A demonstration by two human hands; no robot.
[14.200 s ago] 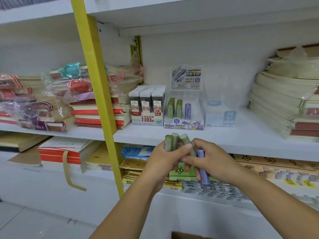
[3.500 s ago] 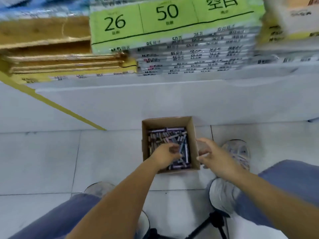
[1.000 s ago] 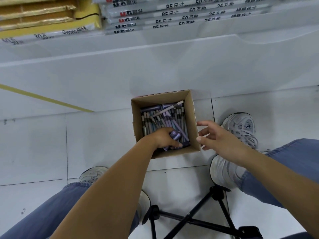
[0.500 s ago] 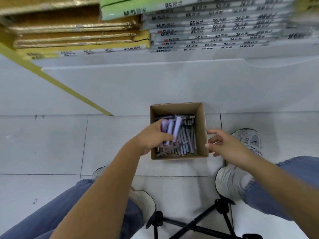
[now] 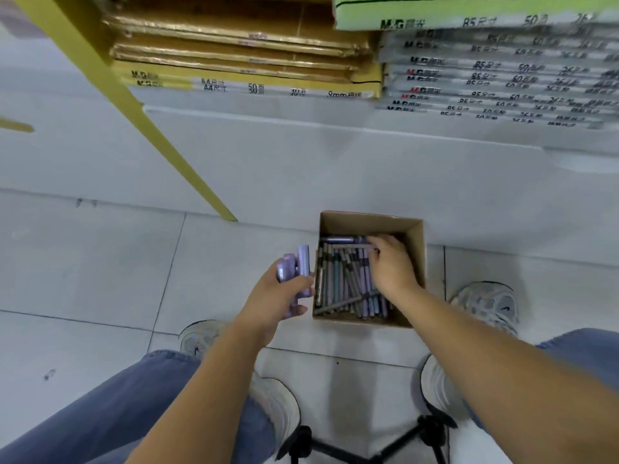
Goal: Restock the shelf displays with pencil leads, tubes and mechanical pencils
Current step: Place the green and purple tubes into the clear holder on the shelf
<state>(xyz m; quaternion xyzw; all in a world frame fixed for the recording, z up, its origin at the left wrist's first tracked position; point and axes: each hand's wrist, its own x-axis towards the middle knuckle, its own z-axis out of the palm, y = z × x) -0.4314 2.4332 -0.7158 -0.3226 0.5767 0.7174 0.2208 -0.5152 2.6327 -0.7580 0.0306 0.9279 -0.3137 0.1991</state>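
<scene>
A small open cardboard box (image 5: 412, 236) stands on the tiled floor at the foot of the shelf unit. It holds several purple, green and grey tubes (image 5: 345, 279) lying in a heap. My left hand (image 5: 274, 299) is just left of the box and grips a few purple tubes (image 5: 294, 266) that stick up from its fingers. My right hand (image 5: 390, 266) reaches down into the box with its fingertips on the tubes near the far side. Whether it grips one is hidden by the hand.
A yellow shelf post (image 5: 134, 108) slants down to the floor left of the box. Stacks of notebooks (image 5: 244, 55) and wrapped paper packs (image 5: 502, 78) lie on the low shelf above. My shoes (image 5: 485, 306) and a black tripod (image 5: 335, 447) are near the box.
My left hand has lifted out of the box to its left with purple tubes. My right hand has gone from beside the box down into it.
</scene>
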